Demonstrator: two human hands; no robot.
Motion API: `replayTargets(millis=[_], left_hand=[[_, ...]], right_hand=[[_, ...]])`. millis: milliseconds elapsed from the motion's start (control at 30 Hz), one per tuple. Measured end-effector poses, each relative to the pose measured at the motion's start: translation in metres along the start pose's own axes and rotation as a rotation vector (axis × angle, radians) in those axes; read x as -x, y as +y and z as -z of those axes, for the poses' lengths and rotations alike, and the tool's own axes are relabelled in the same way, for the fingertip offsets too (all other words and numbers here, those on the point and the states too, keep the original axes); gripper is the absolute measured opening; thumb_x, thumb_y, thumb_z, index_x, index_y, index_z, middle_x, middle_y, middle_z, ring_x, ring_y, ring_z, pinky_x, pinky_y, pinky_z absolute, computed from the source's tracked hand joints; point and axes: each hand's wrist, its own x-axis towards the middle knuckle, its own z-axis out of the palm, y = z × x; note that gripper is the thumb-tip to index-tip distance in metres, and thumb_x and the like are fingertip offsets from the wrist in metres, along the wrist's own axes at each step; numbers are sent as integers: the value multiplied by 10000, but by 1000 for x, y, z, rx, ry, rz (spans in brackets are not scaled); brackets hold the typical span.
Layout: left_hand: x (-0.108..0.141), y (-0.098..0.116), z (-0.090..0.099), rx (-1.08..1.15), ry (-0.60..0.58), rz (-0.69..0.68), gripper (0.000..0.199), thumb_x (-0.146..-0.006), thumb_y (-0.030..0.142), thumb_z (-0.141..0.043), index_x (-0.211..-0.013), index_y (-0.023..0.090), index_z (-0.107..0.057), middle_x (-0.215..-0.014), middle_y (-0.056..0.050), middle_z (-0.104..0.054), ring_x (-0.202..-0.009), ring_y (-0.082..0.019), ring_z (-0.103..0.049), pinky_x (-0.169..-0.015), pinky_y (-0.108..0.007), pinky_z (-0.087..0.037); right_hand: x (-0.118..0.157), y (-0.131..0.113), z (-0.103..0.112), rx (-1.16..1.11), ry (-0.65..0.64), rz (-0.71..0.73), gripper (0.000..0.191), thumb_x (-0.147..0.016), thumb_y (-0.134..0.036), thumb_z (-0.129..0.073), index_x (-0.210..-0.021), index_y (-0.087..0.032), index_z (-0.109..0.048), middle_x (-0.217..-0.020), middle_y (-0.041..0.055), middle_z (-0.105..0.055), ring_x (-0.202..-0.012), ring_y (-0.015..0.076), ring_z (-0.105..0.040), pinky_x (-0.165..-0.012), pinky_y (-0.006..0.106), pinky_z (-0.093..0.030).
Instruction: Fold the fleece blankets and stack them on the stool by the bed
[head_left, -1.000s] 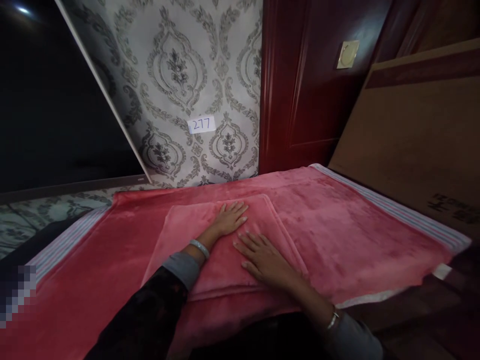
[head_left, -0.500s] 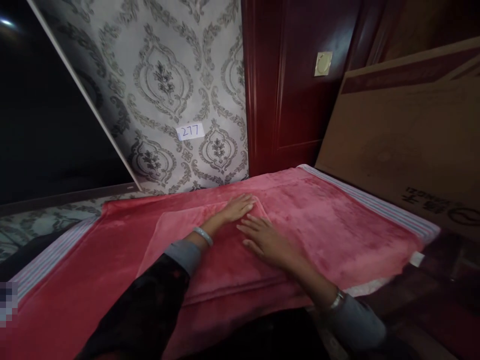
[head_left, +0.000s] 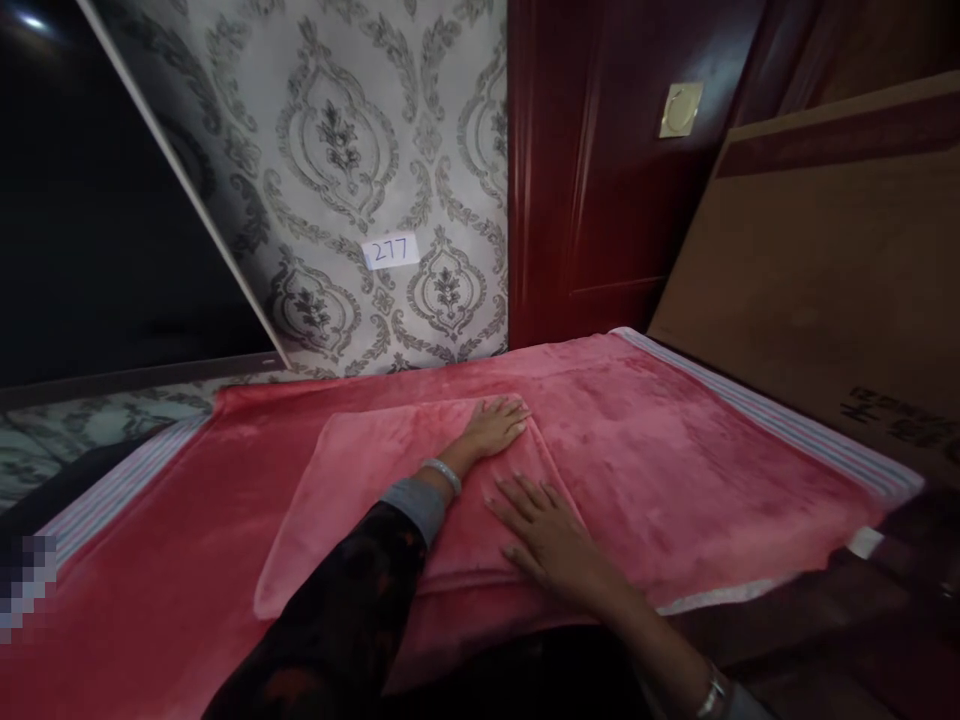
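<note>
On my head view, the left hand (head_left: 495, 425) lies spread near the far right corner of the folded pink plush cloth (head_left: 360, 475), and the right hand (head_left: 551, 540) is spread by its right edge; neither grips anything. How hard the right palm bears down, I can't tell. The cloth lies on a wider pink blanket (head_left: 690, 470) with striped borders. I judge the step to be smoothing the fold; the next move calls for flat, light palms, keeping the layers aligned.
</note>
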Motion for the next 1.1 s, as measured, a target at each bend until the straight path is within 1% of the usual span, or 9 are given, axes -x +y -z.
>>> replayTargets(millis=[200,333,500,567,667,767,833,967,1100], left_hand=[[6,10,-7,-16,116,-34,534,-1013,467,-230,-1513,336,-367,-1629,-21,-292,-1509,-274,-209,-1201,-602,-130],[19,3,7,31,74,-45,576,-1001,525,-273,-1539,322,-310,-1641,-38,-252,-1516,-269,-190,-1210,-589,-90],[72,-55,42,96,16,2,583,-1009,529,-222,-1526,291,-346,-1615,-30,-319,-1501,-205,-242,-1234,-486,-113],[97,-86,54,88,49,104,581,-1012,516,-222,-1518,270,-367,-1604,-30,-345,-1491,-186,-265,-1236,-420,-136],[129,-121,64,70,70,241,607,-1010,506,-227,-1527,212,-353,-1611,-85,-320,-1500,-248,-242,-1226,-489,-144],[149,-136,59,54,47,302,577,-1008,491,-268,-1523,247,-360,-1607,-81,-327,-1500,-280,-239,-1208,-571,-134],[157,-137,48,49,35,319,556,-1009,478,-283,-1525,282,-354,-1612,-62,-321,-1498,-277,-244,-1206,-586,-123],[165,-137,23,22,74,328,559,-1021,462,-243,-1554,301,-283,-1633,-42,-273,-1509,-256,-216,-1218,-555,-111],[166,-141,12,-15,130,294,556,-1019,495,-242,-1543,322,-313,-1629,-33,-289,-1501,-261,-237,-1216,-528,-144]], right_hand=[[35,-10,-26,49,87,-19,597,-1002,-460,-456,-1560,-376,-261,-1624,1,-263,-1506,282,-180,-1197,590,-192],[47,-4,-26,32,83,5,558,-1004,-470,-440,-1539,-352,-337,-1596,26,-330,-1487,289,-247,-1179,597,-250],[27,-15,10,-64,159,73,511,-1019,-460,-403,-1484,-258,-463,-1480,105,-504,-1377,302,-449,-1121,570,-380],[-2,-34,25,-91,190,139,501,-1024,-429,-400,-1479,-231,-468,-1460,118,-523,-1362,300,-466,-1134,564,-369],[-60,-68,32,-100,95,310,480,-1022,-397,-432,-1468,-227,-478,-1480,107,-503,-1392,283,-429,-1166,534,-334],[-109,-94,18,-64,-35,351,508,-1021,-417,-449,-1487,-213,-453,-1534,124,-427,-1441,290,-349,-1190,532,-278],[-125,-102,4,-47,-114,349,570,-1018,-466,-448,-1532,-229,-378,-1595,123,-315,-1483,299,-252,-1209,549,-207],[-114,-108,-19,-30,-199,360,592,-1026,-506,-395,-1566,-290,-285,-1642,73,-190,-1516,296,-120,-1217,577,-92],[-89,-112,-25,-34,-272,400,588,-1028,-493,-390,-1572,-317,-252,-1648,37,-169,-1522,276,-81,-1218,562,-90]])
